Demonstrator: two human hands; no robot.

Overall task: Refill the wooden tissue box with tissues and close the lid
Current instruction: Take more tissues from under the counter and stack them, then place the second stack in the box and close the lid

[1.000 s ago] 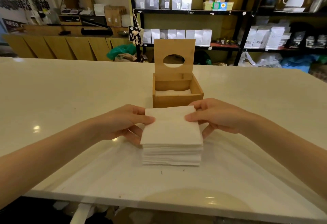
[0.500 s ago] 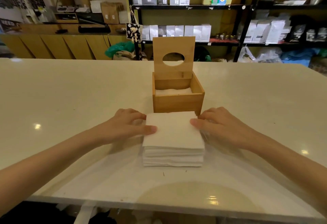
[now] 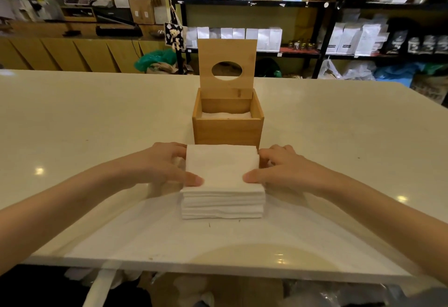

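Note:
A white stack of tissues (image 3: 221, 180) rests on the table just in front of the wooden tissue box (image 3: 228, 130). The box's lid (image 3: 227, 69), with an oval hole, stands upright at the back, and a few tissues lie low inside. My left hand (image 3: 164, 168) grips the stack's left side, thumb on top and fingers down its side. My right hand (image 3: 281, 171) holds the right side the same way.
The white table (image 3: 97, 125) stretches wide on both sides; its near edge is close below the stack. Behind it stand black shelves (image 3: 254, 4) with white bags and a wooden counter (image 3: 60, 50) at the back left.
Both hands moved down from the stack's top to its sides, thumbs sliding toward the near edge. The stack has stayed on the table.

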